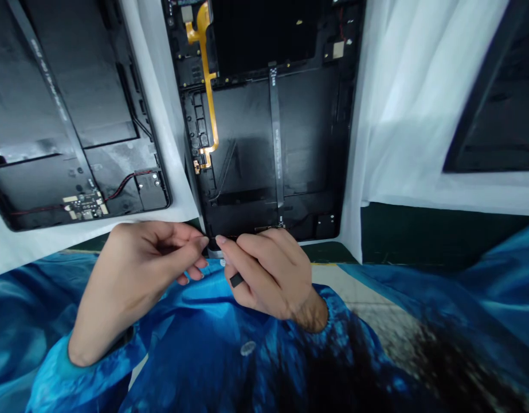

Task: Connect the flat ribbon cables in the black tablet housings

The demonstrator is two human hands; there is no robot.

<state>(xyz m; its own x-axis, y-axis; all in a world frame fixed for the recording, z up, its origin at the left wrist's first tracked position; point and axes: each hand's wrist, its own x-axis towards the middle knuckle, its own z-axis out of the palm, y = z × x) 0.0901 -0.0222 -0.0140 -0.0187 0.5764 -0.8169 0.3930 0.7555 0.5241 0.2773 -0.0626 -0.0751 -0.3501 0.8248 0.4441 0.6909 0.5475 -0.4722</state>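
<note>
Both my hands are at the near left corner of an opened black tablet casing. My left hand has thumb and index finger pinched together just off that corner; whatever lies between them is hidden or too small to name. My right hand, with a black ring on one finger, rests over the near edge with its index fingertip close to the left thumb. Its fingers are curled, and their contents cannot be made out. Inside the casing run an orange flex cable and a long grey ribbon cable.
To the left lies another open casing with a small circuit board and red-black wires. A dark panel sits at the far right. White cloth covers much of the dark green bench. Blue garments show at both sides.
</note>
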